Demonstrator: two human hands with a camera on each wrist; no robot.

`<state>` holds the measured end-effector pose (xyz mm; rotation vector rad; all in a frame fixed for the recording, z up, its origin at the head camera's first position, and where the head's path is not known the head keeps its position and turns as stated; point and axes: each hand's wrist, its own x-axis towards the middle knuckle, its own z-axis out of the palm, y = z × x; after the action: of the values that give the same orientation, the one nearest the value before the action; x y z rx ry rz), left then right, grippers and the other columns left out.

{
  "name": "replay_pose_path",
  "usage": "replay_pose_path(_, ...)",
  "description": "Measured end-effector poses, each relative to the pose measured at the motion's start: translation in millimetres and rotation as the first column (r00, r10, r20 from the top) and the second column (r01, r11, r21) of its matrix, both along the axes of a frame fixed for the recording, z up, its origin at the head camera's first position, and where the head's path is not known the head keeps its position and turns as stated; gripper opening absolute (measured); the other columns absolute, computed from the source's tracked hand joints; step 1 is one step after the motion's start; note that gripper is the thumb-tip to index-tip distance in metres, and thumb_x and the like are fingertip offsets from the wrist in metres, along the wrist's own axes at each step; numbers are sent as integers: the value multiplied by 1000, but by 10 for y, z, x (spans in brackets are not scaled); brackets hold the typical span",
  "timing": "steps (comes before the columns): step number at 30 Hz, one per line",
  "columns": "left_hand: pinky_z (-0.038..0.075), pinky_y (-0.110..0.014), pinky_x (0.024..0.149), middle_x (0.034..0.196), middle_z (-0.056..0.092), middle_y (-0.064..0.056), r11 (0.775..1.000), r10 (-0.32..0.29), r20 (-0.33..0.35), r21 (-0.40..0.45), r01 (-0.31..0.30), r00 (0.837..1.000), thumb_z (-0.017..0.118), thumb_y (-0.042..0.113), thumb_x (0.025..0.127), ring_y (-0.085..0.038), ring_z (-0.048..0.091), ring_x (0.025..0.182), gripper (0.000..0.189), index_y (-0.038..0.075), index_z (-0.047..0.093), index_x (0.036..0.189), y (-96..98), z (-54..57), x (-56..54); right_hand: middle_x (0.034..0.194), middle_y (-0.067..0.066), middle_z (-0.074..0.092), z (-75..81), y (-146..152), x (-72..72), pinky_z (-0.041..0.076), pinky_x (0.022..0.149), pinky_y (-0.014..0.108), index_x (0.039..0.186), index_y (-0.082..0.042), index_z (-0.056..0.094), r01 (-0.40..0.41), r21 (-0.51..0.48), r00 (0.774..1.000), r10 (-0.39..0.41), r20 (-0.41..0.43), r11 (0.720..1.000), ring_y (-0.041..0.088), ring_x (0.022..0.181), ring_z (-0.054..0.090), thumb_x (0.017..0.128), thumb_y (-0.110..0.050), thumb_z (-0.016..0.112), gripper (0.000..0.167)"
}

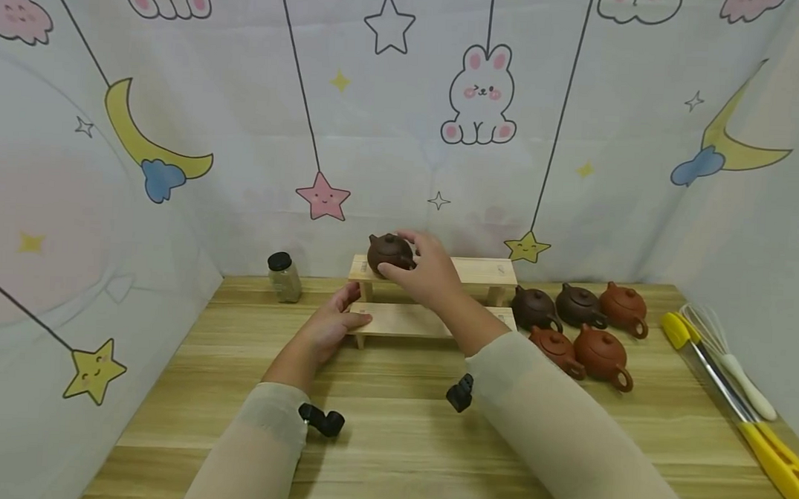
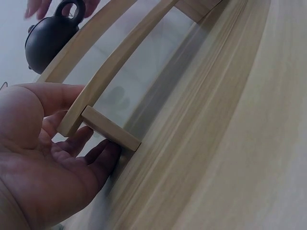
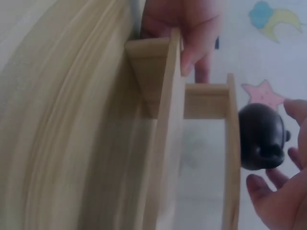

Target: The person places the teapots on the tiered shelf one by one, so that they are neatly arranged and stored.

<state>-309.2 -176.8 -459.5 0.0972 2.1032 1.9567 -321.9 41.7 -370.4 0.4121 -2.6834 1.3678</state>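
Note:
A dark brown teapot point(image 1: 387, 255) sits at the left end of the upper board of a two-step wooden stand point(image 1: 410, 321). My right hand point(image 1: 428, 269) is around the teapot's handle side. In the right wrist view, gaps show between its spread fingers point(image 3: 259, 187) and the teapot point(image 3: 261, 136). With its thumb on top of the lower board and its other fingers by the leg, my left hand point(image 1: 329, 324) holds the stand's left end. The left wrist view shows this left hand point(image 2: 53, 158) at the stand's lower board point(image 2: 115, 62) close up.
Several teapots point(image 1: 602, 355), dark brown and reddish, stand right of the stand. Farther right lie yellow-handled tongs point(image 1: 734, 398) and a whisk point(image 1: 736, 368). A black-lidded jar point(image 1: 284, 278) stands at the back left. A patterned curtain point(image 1: 391, 130) borders the table point(image 1: 391, 443).

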Motion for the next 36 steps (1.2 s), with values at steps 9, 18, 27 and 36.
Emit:
replay_pose_path(9, 18, -50, 137, 179, 22, -13, 1000, 9, 2, -3, -8, 1000, 67, 1, 100, -31, 12, 168, 87, 11, 19, 172, 17, -46, -29, 156, 0, 53, -122, 584, 565, 56, 108, 54, 152, -28, 57, -27, -146, 995, 40, 88, 989, 33, 140, 57, 96, -51, 77, 63)
replay_pose_path(18, 15, -52, 137, 179, 22, -14, 1000, 1, -18, -9, -1, 1000, 67, 1, 101, -33, 11, 169, 86, 11, 19, 172, -16, -55, -39, 146, 2, 61, -335, 1180, 834, 54, 106, 47, 150, -26, 57, 25, -131, 996, -13, 88, 991, 29, 133, 59, 96, -49, 79, 63)
replay_pose_path(27, 16, -50, 137, 179, 23, -12, 1000, 16, -9, -6, -16, 1000, 68, 0, 100, -30, 12, 169, 87, 12, 21, 172, 2, -43, -19, 152, 14, 58, -357, 1872, 954, 52, 104, 43, 155, -17, 52, 125, -5, 989, -124, 74, 992, 34, 133, 58, 99, -53, 73, 70)
replay_pose_path(36, 14, -51, 137, 180, 21, -12, 1000, 6, -11, -4, -6, 1000, 68, 1, 101, -31, 10, 169, 87, 12, 19, 173, -8, -54, -34, 151, 22, 58, -382, 2469, 1011, 44, 86, 5, 157, -10, 49, 217, 44, 976, -218, 14, 975, 41, 134, 57, 100, -48, 74, 73)
